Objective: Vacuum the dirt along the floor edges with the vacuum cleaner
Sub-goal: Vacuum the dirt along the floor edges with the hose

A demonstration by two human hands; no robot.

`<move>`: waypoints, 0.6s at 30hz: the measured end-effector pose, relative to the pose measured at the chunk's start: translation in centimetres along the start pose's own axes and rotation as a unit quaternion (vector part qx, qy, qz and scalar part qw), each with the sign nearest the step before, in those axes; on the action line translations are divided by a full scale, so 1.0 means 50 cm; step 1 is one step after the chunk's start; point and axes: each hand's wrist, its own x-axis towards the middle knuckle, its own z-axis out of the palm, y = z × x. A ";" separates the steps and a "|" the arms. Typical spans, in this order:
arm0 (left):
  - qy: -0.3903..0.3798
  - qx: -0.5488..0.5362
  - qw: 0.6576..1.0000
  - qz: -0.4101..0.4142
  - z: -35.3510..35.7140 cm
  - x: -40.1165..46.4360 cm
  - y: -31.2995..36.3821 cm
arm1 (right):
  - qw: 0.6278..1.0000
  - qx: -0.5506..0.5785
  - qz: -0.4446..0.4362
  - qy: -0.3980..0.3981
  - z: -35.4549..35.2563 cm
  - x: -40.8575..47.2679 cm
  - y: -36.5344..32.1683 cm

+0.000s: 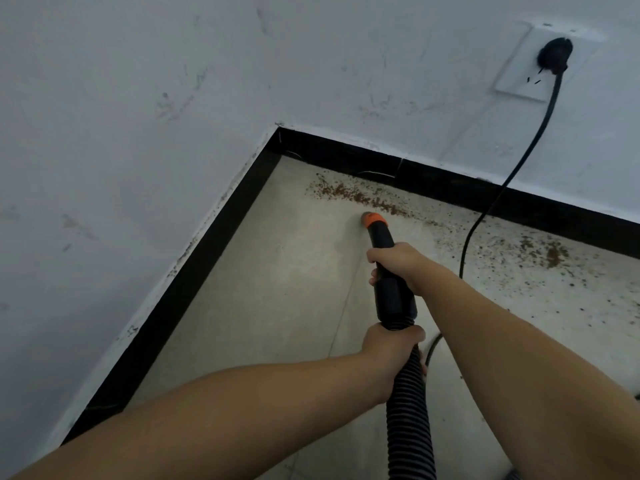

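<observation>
A black vacuum nozzle (391,282) with an orange tip (374,220) points down at the pale floor near a room corner. My right hand (394,261) grips the rigid black tube just behind the tip. My left hand (391,348) grips the ribbed black hose (410,420) where it joins the tube. A band of brown dirt (356,197) lies along the black skirting (433,181), just beyond the tip. More scattered dirt (550,254) spreads to the right.
White scuffed walls meet at the corner (278,128). A black plug (554,58) sits in a white wall socket at upper right. Its cable (485,216) hangs down onto the floor right of my right arm. Black skirting (194,268) runs along the left wall too.
</observation>
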 end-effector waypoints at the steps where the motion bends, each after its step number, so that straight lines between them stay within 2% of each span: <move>1: -0.011 0.011 1.000 -0.008 0.010 -0.003 -0.002 | 1.000 0.006 0.005 0.010 -0.017 -0.005 0.008; 8: -0.048 0.054 0.997 -0.015 0.062 0.003 0.011 | 0.997 0.032 0.040 0.061 -0.099 -0.012 0.024; 18: -0.005 -0.015 1.000 0.014 0.000 0.041 0.033 | 0.999 0.003 0.006 0.033 -0.018 0.043 -0.023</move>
